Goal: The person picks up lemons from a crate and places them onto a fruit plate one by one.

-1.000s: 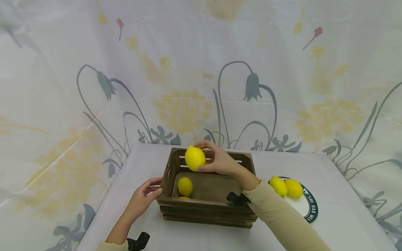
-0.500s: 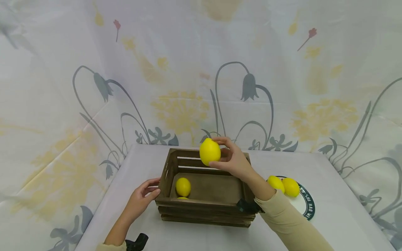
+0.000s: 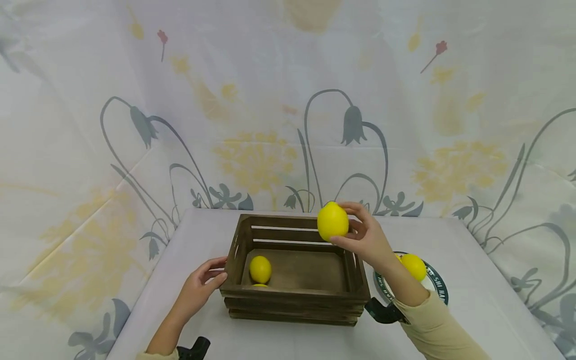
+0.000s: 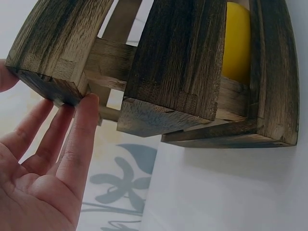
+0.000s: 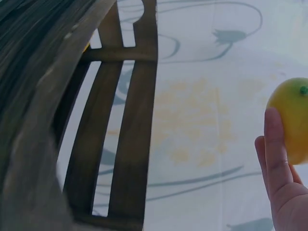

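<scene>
Closest in, the person's L hand (image 3: 198,287) has its fingers loosely extended, touching the L end of the wooden crate (image 3: 292,302), w/ 2 fruits (image 3: 260,270) inside, one mostly hidden by the front wall. R hand (image 3: 371,240) is pinching a lemon (image 3: 332,222) btwn thumb & fingers, so it's right at the fingertips, up in the air around the crate's R end. Only the R wrist cam gets the green spot (image 5: 303,90) on it, & shows it well apart from the crate. L wrist cam catches yellow thru a slat gap, hidden from the head cam. Past the R forearm: plate (image 3: 438,282) w/ yellow fruit (image 3: 413,267) partly blocked by the arm, then floral backdrop (image 3: 270,75).
</scene>
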Available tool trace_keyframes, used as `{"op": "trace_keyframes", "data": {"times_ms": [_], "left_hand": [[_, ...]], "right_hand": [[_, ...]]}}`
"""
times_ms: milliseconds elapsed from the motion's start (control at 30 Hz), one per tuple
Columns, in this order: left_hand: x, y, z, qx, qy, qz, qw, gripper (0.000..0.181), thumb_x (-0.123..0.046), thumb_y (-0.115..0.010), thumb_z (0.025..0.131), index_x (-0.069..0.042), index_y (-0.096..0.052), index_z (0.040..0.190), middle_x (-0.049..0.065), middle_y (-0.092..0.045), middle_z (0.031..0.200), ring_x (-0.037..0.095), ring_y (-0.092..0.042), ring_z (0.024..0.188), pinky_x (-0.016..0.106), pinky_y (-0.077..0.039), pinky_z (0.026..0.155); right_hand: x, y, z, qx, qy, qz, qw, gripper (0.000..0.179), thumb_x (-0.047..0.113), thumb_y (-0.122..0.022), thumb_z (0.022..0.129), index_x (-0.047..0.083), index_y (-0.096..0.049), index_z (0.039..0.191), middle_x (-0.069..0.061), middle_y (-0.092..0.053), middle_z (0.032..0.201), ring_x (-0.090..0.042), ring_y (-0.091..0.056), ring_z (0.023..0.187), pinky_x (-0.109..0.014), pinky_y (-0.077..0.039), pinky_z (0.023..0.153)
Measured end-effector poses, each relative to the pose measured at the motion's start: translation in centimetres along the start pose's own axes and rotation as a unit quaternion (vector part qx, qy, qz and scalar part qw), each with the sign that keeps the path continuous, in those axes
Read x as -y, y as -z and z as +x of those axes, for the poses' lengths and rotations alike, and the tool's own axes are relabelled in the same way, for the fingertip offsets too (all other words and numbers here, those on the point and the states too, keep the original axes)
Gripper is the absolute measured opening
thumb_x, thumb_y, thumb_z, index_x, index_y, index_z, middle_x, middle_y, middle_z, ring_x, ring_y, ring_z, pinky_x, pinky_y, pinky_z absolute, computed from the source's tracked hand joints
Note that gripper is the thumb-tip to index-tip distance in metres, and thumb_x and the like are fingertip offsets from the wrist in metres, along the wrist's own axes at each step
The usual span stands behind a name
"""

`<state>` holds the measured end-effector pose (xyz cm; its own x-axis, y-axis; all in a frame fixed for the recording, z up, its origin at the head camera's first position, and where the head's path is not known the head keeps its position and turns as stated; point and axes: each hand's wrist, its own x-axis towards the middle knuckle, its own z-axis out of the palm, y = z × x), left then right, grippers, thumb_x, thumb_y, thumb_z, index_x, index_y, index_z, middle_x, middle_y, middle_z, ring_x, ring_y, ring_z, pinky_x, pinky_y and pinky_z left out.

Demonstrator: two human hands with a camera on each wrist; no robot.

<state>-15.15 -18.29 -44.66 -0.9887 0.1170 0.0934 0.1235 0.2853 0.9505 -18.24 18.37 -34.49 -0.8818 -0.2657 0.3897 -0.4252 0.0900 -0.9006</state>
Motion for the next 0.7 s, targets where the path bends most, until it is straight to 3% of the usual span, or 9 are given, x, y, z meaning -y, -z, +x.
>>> {"op": "trace_keyframes", "data": {"times_ms": [233,700], "left_hand": [[0.1,0.1,0.0,0.004,-0.014,0.001,0.9999,0.040,-0.013,-0.062,0.090,0.001,-0.052,0.127,0.017,-0.052,0.127,0.026,-0.055,0.105,0.021,-0.049,0.078],[0.1,0.0,0.1,0.006,-0.015,-0.010,0.9998,0.039,-0.010,-0.062,0.090,0.003,-0.052,0.126,0.018,-0.052,0.126,0.015,-0.056,0.100,0.022,-0.049,0.078]], "right_hand": [[-0.1,2.0,-1.8,-0.033,-0.005,-0.002,0.9995,0.062,-0.012,-0.067,0.077,-0.004,-0.036,0.131,-0.017,-0.039,0.125,-0.013,-0.058,0.099,-0.026,-0.051,0.079],[-1.3,5.8,-6.2,-0.089,-0.053,-0.081,0.9913,0.061,-0.004,-0.066,0.082,0.003,-0.036,0.134,-0.006,-0.040,0.124,-0.005,-0.056,0.098,-0.019,-0.050,0.077]]}}
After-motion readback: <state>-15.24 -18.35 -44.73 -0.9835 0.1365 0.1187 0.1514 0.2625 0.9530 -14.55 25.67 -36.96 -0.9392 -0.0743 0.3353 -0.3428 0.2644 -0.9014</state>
